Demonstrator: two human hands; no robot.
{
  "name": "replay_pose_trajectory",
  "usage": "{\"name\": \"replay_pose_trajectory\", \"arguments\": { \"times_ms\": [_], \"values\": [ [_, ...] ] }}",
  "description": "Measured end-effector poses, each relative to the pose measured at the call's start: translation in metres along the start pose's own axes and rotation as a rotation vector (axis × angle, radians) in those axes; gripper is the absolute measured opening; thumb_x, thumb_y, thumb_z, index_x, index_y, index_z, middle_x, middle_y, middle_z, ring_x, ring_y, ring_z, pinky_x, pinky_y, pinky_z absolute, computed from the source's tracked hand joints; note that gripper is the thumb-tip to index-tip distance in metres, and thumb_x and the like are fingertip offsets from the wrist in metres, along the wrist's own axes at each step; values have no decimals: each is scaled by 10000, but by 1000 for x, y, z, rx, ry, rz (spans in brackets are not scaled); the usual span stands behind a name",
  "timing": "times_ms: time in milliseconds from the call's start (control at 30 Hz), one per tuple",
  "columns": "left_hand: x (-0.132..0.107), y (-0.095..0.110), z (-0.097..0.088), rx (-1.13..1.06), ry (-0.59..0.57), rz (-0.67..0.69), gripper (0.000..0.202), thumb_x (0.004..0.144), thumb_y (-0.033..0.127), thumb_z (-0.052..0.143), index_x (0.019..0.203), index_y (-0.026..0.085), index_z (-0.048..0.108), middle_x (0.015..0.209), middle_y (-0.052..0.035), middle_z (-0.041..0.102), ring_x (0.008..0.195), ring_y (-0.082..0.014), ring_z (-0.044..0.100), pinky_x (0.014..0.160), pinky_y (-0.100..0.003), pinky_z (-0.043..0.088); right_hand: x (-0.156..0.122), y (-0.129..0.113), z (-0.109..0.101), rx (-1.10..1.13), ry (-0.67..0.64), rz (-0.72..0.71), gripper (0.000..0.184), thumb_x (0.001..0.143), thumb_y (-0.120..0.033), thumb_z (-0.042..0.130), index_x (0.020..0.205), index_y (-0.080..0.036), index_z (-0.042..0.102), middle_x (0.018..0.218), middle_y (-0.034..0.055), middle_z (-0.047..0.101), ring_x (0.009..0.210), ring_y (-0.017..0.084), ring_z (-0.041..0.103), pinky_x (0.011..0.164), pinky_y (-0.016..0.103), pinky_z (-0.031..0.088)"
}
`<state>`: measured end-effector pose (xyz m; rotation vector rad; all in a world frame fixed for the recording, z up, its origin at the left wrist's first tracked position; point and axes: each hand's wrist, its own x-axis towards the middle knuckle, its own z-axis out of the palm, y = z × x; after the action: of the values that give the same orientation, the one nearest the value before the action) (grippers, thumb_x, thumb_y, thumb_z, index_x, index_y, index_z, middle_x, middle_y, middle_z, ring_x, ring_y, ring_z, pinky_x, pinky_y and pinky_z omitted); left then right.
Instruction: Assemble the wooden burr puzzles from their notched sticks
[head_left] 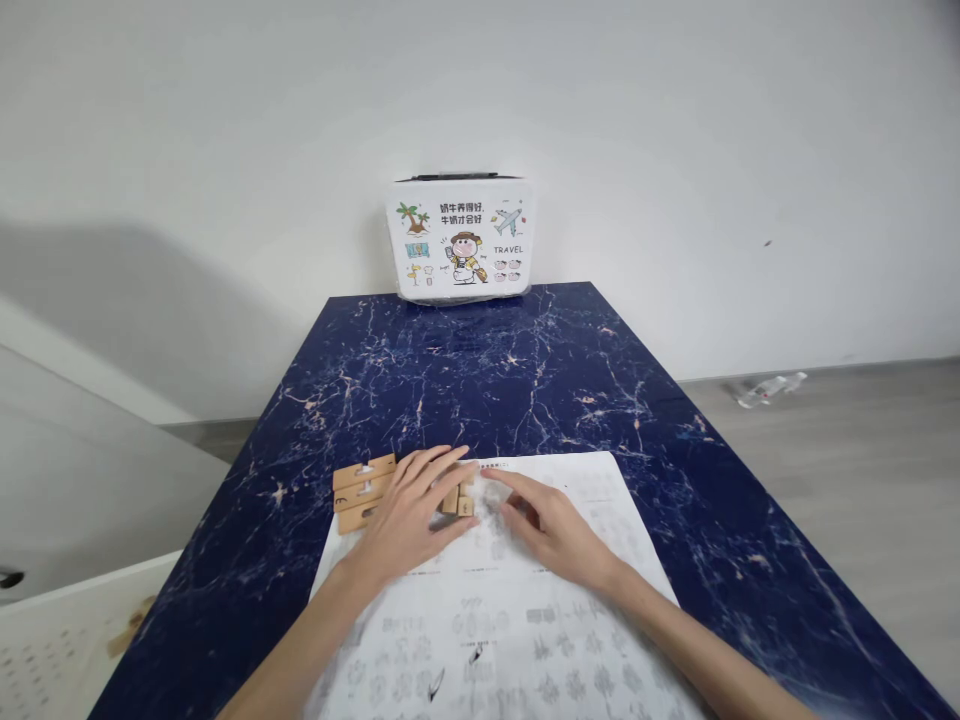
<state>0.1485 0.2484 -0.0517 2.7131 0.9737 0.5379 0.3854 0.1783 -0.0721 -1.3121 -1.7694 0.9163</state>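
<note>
A cluster of small wooden puzzle pieces [364, 487] lies at the top left corner of a white printed instruction sheet [517, 620] on a dark blue marbled table [525, 380]. My left hand [412, 515] rests over the right part of the wooden pieces, its fingers stretched flat on them. My right hand [547, 525] lies on the sheet just right of the pieces, index finger pointing at a small wooden block [465, 505]; its other fingers are curled loosely.
A white illustrated box [459, 240] with a cartoon cow stands against the wall at the table's far edge. A clear plastic bottle [765, 388] lies on the grey floor at right. A white surface [60, 630] sits at lower left.
</note>
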Motion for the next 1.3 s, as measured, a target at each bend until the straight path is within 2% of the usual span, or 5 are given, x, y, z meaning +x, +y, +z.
{"name": "replay_pose_trajectory", "arguments": {
  "times_ms": [400, 633, 800, 933, 1300],
  "values": [
    [-2, -6, 8, 95, 190, -181, 416, 927, 244, 629, 1340, 237, 585, 1318, -111, 665, 1219, -343, 614, 1064, -549, 469, 0, -1, -1, 69, 19, 87, 324, 988, -244, 535, 1294, -226, 640, 810, -3, 688, 570, 135, 529, 603, 281, 456],
    [-3, 4, 3, 139, 295, -138, 519, 907, 170, 621, 1408, 180, 487, 1448, -175, 555, 1350, -374, 522, 1136, -561, 422, 0, -2, -2, 98, 27, 97, 231, 990, -238, 532, 1175, -217, 669, 774, -14, 637, 542, 123, 473, 555, 266, 405],
    [-9, 21, 6, 6, 240, 115, 290, 952, 101, 547, 1218, 215, 577, 1051, -76, 706, 981, -239, 696, 892, -377, 546, 1, -2, -1, 92, 63, 69, 193, 1000, -236, 515, 1069, -213, 694, 813, 17, 684, 617, 149, 541, 588, 276, 418],
    [-18, 27, 18, 20, 102, 171, 210, 934, 99, 520, 1085, 220, 602, 559, 76, 569, 485, -163, 562, 606, -299, 473, 1, 1, 0, 100, 85, 75, 181, 1015, -251, 511, 1020, -217, 688, 784, 15, 691, 633, 160, 567, 586, 276, 415],
    [-19, 24, 24, -17, 28, 131, 203, 963, 127, 483, 996, 239, 650, 536, 70, 581, 491, -172, 590, 618, -303, 448, 0, 3, 0, 76, 77, 76, 163, 1024, -283, 533, 998, -227, 684, 784, 4, 705, 621, 150, 567, 587, 276, 412]
  ]
}}
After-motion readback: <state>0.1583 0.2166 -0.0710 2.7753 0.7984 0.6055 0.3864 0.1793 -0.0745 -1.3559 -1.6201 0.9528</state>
